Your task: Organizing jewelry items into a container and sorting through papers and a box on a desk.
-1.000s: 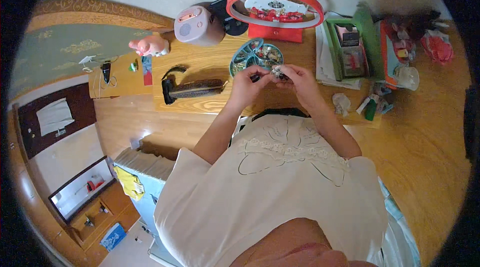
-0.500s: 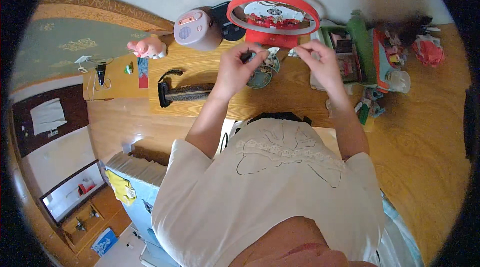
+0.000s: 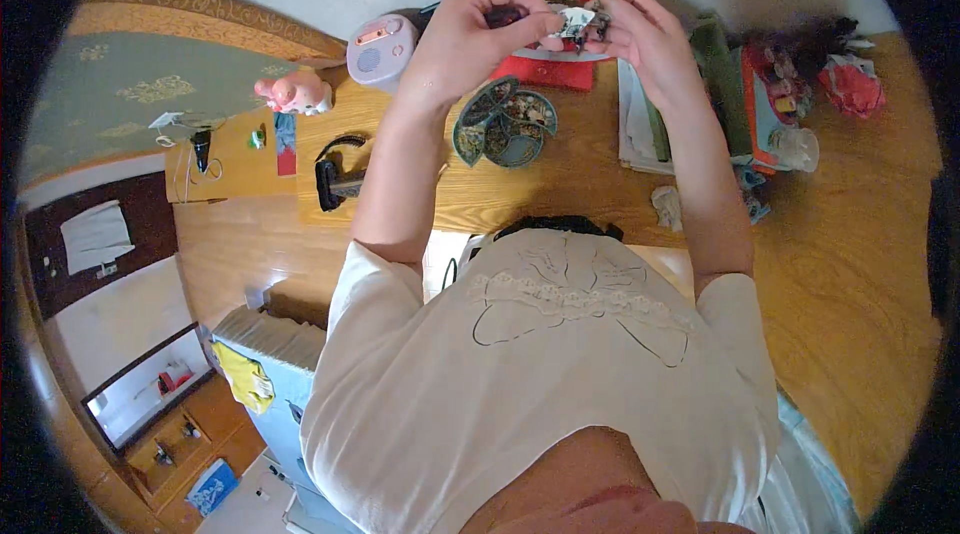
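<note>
Both my hands are raised together in front of the red round mirror (image 3: 548, 74). My left hand (image 3: 460, 44) pinches a small white piece with dark marks (image 3: 577, 22) between thumb and fingers. My right hand (image 3: 645, 44) is closed at the other side of it, fingertips beside a small dark bit too small to name. Below the hands, on the wooden desk, lies a round green dish (image 3: 520, 151) with curved compartments. Small trinkets fill several of them; the front one shows a mostly bare bottom.
Left of my hands stand a pale purple speaker-like box (image 3: 383, 52) and a pink figurine (image 3: 293, 94). A black strap (image 3: 328, 184) lies near my left forearm. To the right are stacked papers (image 3: 640, 129), an orange-edged bin (image 3: 765, 124) and a clear cup (image 3: 795, 149).
Both hands have moved up and away from me and come together in front of the mirror. The green dish, partly covered before, now shows fully.
</note>
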Action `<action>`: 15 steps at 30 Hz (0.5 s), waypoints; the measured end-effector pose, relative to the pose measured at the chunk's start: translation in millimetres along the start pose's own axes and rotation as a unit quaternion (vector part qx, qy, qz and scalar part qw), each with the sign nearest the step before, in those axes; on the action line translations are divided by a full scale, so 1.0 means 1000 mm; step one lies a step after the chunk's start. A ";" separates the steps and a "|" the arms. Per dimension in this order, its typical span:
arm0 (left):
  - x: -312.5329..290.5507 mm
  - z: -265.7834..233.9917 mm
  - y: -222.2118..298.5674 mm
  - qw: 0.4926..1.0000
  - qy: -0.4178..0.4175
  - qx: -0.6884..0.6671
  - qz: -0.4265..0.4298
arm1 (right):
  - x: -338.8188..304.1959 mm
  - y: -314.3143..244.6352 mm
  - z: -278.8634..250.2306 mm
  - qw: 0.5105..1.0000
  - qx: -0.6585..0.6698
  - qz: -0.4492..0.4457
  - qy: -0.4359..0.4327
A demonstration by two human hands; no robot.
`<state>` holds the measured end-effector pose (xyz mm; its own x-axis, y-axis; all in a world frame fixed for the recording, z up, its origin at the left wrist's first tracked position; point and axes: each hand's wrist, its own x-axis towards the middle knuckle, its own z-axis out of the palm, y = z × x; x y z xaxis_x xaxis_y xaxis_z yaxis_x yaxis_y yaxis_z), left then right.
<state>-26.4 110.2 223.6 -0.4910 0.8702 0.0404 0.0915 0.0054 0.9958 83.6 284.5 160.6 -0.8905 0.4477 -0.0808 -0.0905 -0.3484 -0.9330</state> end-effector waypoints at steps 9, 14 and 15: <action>0.014 0.001 0.001 0.995 -0.013 0.098 0.028 | 0.010 -0.006 0.006 0.996 0.076 0.015 -0.041; 0.018 -0.001 0.000 0.998 -0.032 0.046 0.015 | 0.014 -0.002 0.001 0.987 0.099 0.079 -0.103; 0.018 0.000 0.000 0.999 -0.040 0.003 0.001 | 0.014 -0.002 0.001 0.981 0.106 0.101 -0.128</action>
<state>-35.5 125.8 224.1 -0.4199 0.9068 0.0360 0.0980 0.0059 0.9952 70.9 290.8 162.1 -0.9803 0.1386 -0.1408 0.0340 -0.5838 -0.8112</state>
